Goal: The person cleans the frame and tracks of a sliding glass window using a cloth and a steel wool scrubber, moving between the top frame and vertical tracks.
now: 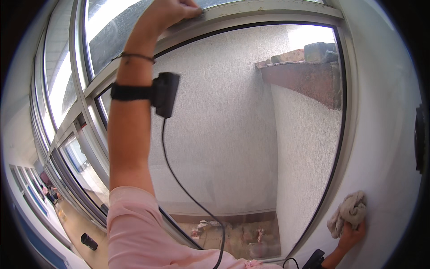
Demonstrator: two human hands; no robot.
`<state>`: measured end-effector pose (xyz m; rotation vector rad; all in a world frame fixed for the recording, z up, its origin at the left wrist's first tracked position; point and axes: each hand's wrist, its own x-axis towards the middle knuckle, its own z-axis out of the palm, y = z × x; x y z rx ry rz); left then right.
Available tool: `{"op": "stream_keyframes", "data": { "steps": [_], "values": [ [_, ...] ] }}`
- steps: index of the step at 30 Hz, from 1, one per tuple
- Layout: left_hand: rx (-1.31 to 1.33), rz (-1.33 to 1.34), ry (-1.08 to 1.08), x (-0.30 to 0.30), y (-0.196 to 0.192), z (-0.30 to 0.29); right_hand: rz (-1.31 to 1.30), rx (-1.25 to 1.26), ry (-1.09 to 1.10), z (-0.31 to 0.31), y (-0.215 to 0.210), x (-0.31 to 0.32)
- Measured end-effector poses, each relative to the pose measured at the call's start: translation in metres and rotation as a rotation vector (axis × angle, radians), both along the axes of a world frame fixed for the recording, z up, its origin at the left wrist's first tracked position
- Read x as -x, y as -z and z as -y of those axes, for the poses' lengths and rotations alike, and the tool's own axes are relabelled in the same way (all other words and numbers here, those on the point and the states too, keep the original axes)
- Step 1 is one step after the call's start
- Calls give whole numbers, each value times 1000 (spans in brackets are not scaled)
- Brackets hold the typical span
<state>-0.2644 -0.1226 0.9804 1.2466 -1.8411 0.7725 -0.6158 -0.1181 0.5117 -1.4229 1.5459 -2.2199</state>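
Observation:
My left hand (168,13) is raised to the upper crossbar (268,11) of a metal window frame. Its fingers are bent and pressed together at the bar, over a small dark thing I cannot make out. The top of that hand is cut off by the picture's edge. Low on the right, my right hand (354,235) grips a crumpled grey-beige cloth (348,213) beside the white wall. Between the hands lies the large window pane (215,134) with its black seal.
A black device (165,94) is strapped to my left forearm, its cable (172,175) hanging across the pane. Behind the glass are a rough wall, a ledge (304,76) and debris (242,233). On the corridor floor at left lies a black cylinder (89,241); a person (50,193) is farther back.

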Motion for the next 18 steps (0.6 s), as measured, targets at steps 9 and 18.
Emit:
{"op": "stream_keyframes", "data": {
  "steps": [9,18],
  "values": [
    [259,169,70,11,21,13,37,-35,-4,-4,-4,1],
    [196,190,83,55,12,27,41,-32,-48,-5,-11,-2]
  ]
}}
